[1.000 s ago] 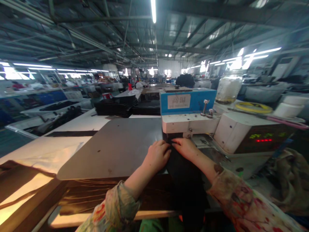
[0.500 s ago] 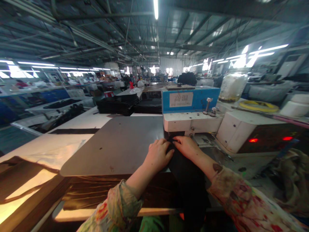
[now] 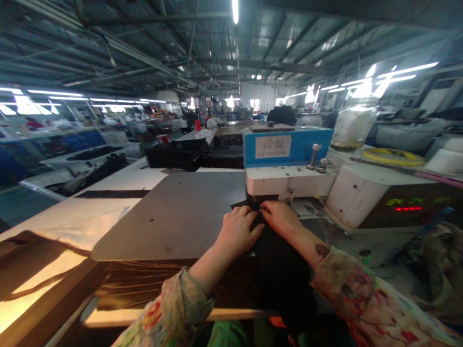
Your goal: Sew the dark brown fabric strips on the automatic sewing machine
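Observation:
A long black cloth [image 3: 280,260] hangs from the machine's work area over the table's front edge. My left hand [image 3: 240,229] rests on its left side, fingers closed over the cloth. Close beside it, my right hand [image 3: 280,217] pinches the cloth just below the head of the white and blue sewing machine [image 3: 267,180]. A corner of black cloth shows past my left fingertips, on the grey metal plate [image 3: 170,217]. The needle area is too dark to make out.
Stacks of black pieces [image 3: 177,154] lie behind the plate. At the right stand a control box [image 3: 361,193] with lit digits, a clear jar [image 3: 352,125] and a yellow ring [image 3: 392,156]. Brown layered material [image 3: 137,284] sits under the plate.
A black cloth corner now shows left of the machine head, beyond my left fingers. Green digits have appeared on the control box. Both hands have barely shifted.

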`<state>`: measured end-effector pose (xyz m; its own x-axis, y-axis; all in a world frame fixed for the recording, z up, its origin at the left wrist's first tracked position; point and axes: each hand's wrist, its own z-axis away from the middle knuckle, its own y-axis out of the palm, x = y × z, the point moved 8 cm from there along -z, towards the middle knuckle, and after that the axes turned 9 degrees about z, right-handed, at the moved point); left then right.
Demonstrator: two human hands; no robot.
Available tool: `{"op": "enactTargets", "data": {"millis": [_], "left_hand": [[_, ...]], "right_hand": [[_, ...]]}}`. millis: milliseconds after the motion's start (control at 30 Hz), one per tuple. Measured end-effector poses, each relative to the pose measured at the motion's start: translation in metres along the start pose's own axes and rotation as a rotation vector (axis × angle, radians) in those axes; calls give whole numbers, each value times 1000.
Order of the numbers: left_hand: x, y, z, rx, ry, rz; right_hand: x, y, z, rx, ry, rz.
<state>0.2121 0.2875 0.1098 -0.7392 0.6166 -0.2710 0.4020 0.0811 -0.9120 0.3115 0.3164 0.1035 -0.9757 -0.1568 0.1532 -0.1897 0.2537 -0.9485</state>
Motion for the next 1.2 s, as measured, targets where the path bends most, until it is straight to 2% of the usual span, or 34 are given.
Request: {"op": "enactTargets", "data": {"millis": [633, 1200], "left_hand": [[0, 1, 0, -11, 18, 12], [-1, 0, 0, -9, 20, 21]], "right_hand": [[3, 0, 2, -41, -35, 81], [5, 1, 2, -22, -42, 104]]}}
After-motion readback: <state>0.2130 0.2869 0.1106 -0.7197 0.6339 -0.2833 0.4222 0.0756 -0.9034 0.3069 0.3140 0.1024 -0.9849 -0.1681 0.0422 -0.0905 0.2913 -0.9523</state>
